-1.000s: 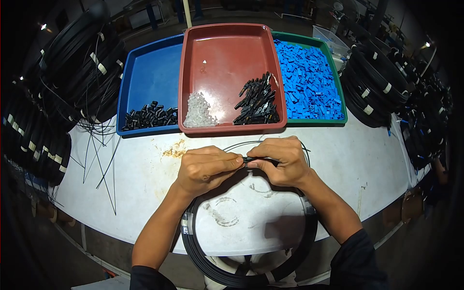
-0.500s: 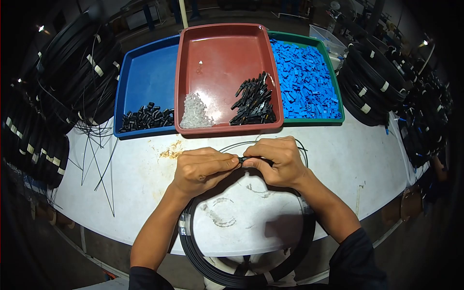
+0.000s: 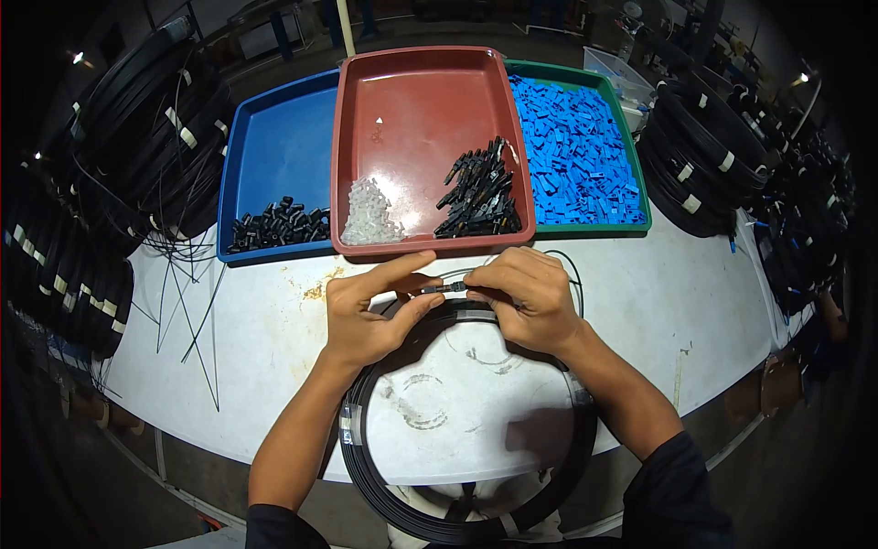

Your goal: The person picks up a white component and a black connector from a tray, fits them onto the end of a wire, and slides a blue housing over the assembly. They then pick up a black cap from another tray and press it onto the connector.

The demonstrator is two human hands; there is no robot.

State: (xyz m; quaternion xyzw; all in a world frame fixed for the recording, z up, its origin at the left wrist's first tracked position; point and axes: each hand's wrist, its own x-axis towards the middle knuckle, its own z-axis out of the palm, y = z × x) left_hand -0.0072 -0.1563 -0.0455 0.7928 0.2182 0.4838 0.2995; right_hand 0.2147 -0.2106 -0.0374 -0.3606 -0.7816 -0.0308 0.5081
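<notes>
A small black connector [image 3: 445,288] is held between both hands, above the upper rim of a black cable coil [image 3: 355,448]. My left hand [image 3: 377,306] has its index finger raised, while its thumb and other fingers close on the connector's left part. The fingers of my right hand [image 3: 523,297] pinch the connector's right end. A thin cable [image 3: 576,265] loops out behind my right hand. The coil, bound with clear tape, hangs partly over the table's front edge.
Behind the hands stand a blue tray [image 3: 283,137] with black caps, a red tray [image 3: 421,82] with white pieces and black connectors, and a green tray [image 3: 647,206] full of blue parts. Cable coils flank the white table [image 3: 695,311] at left [image 3: 137,128] and right [image 3: 695,174].
My left index finger has lifted and the left thumb has shifted, so more of the connector shows between the hands. My right hand has moved slightly up.
</notes>
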